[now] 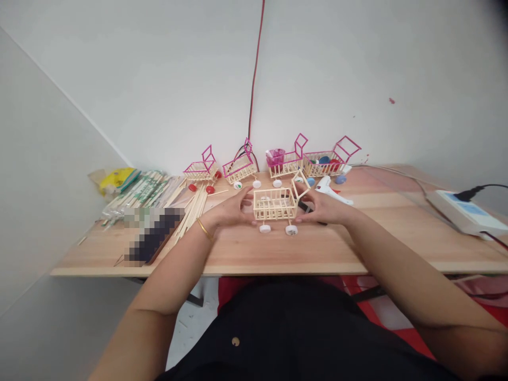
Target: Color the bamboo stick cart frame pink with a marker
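Fingers of the left hand curl loosely against the stick cart from nine o'clock. The right hand closes on its end from three o'clock, so both hold it. The cart stands on white cap wheels mid-bench. A glue gun lies at one o'clock, stick bundles at ten, and pink-framed carts line the wall at twelve.
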A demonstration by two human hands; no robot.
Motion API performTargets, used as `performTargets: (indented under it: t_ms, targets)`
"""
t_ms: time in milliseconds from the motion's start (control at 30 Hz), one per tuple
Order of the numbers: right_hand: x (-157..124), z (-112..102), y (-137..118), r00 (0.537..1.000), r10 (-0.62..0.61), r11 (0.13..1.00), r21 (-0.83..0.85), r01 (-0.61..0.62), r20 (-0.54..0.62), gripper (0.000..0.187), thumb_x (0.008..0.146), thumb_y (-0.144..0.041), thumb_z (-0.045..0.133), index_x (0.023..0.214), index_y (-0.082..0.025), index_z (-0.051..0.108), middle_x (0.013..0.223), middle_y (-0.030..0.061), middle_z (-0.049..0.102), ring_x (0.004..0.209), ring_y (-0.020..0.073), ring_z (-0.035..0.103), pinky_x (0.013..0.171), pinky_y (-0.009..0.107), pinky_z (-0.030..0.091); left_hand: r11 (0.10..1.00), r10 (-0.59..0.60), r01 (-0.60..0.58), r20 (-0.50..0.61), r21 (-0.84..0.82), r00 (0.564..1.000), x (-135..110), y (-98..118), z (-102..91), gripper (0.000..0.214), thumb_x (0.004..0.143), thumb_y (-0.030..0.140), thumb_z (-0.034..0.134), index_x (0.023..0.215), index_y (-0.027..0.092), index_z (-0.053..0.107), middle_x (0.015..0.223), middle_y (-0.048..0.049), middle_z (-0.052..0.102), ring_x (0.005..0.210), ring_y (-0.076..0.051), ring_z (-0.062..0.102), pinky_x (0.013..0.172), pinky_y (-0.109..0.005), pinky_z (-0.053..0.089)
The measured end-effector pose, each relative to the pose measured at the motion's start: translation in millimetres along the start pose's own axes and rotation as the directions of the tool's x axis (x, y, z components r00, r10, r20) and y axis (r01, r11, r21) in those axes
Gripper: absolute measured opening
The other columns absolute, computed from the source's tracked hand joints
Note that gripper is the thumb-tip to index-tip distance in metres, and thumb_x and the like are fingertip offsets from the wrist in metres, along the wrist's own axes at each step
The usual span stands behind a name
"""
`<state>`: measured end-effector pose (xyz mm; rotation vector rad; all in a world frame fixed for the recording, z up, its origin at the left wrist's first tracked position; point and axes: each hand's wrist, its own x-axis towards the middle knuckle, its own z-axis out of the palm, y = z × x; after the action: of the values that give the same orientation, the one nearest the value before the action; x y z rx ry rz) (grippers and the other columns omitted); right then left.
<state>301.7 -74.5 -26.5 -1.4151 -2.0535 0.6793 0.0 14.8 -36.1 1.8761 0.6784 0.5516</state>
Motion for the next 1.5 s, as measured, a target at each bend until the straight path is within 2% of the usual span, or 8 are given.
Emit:
performTargets:
  t_ms: [133,233,333,533,767,967,1133,1500]
  targets:
    - [-2.3,-5.5,-1.1,0.999,0.042,0.999,-0.005,-0.042,0.000,0.102,0.065,-0.052,0.082,0.152,-0.033,0.032,0.145,0.0080,0.053,0.133,0.0342,0.051,0.112,0.051,0.043,0.968,-0.120,0.123,-0.030,0.220,0.992,-3.5,1.8,-14.0,0.114,0.047,0.027,0.093,0.147,0.021,0.038,0.125,-0.0145,0.061,0.102,-0.020,0.062,0.093,-0.040,0.050]
    - [-3.6,-8.9,1.0,0.997,0.075,0.997,0.002,-0.075,0.009,0.104,0.064,-0.051,0.083,0.152,-0.030,0.032,0.140,0.0110,0.055,0.127,0.0343,0.056,0.108,0.050,0.046,0.957,-0.209,0.202,0.010,0.206,0.978,-6.0,6.5,-18.0,0.100,0.053,0.024,0.088,0.142,0.017,0.043,0.100,-0.0062,0.067,0.077,-0.013,0.062,0.070,-0.028,0.051]
    - [-3.9,-10.6,6.3,0.998,0.055,0.998,0.020,-0.055,-0.025,0.109,0.063,-0.049,0.084,0.154,-0.028,0.027,0.145,0.0127,0.051,0.133,0.0345,0.050,0.109,0.049,0.044,0.944,-0.293,0.283,0.038,0.171,0.955,-6.8,12.4,-17.3,0.079,0.062,0.018,0.078,0.135,0.013,0.049,0.081,-0.0001,0.067,0.061,-0.011,0.058,0.056,-0.023,0.045]
    - [-4.7,-13.4,6.8,0.997,0.063,0.998,0.002,-0.063,-0.039,0.111,0.064,-0.048,0.083,0.156,-0.029,0.025,0.148,0.0119,0.048,0.135,0.0345,0.049,0.111,0.049,0.043,0.877,-0.351,0.333,-0.011,0.347,0.936,-8.6,26.0,-14.4,0.019,0.070,0.027,0.071,0.085,0.015,0.070,0.055,0.0029,0.060,0.050,-0.010,0.052,0.053,-0.023,0.038]
    - [-3.3,-15.9,12.5,0.995,0.080,0.997,0.001,-0.081,-0.056,0.093,0.068,-0.049,0.079,0.149,-0.029,0.038,0.140,0.0113,0.056,0.123,0.0310,0.058,0.103,0.048,0.050,0.878,-0.275,0.229,0.051,0.421,0.960,-8.0,21.2,-11.5,0.034,0.063,0.047,0.075,0.059,0.017,0.060,0.051,0.0044,0.049,0.050,-0.009,0.042,0.051,-0.023,0.030]
    - [0.9,-11.8,35.5,0.971,0.147,0.988,-0.021,-0.154,-0.187,0.080,0.066,-0.040,0.077,0.139,-0.028,0.047,0.122,0.0098,0.066,0.103,0.0285,0.067,0.091,0.046,0.057,0.819,-0.246,0.243,-0.064,0.519,0.967,-3.9,9.9,-10.9,0.026,0.064,0.039,0.074,0.059,0.017,0.060,0.053,0.0044,0.051,0.053,-0.010,0.043,0.052,-0.023,0.031]
    - [3.1,-7.7,39.9,0.963,0.156,0.970,-0.150,-0.192,-0.222,0.052,0.068,-0.035,0.073,0.117,-0.023,0.060,0.100,0.0090,0.069,0.089,0.0252,0.067,0.083,0.041,0.058,0.782,-0.226,0.245,-0.105,0.573,0.968,-3.7,8.6,-10.3,0.020,0.070,0.031,0.069,0.059,0.018,0.058,0.054,0.0037,0.052,0.054,-0.011,0.045,0.053,-0.024,0.031]
    - [-4.2,-14.9,43.3,0.932,0.238,0.916,-0.255,-0.308,-0.273,0.028,0.070,-0.020,0.065,0.097,-0.024,0.059,0.079,0.0025,0.072,0.071,0.0207,0.068,0.069,0.033,0.054,0.723,-0.187,0.247,-0.162,0.645,0.969,-0.8,2.4,-11.2,0.013,0.072,0.029,0.064,0.066,0.018,0.062,0.063,-0.0002,0.060,0.061,-0.015,0.051,0.056,-0.026,0.033]
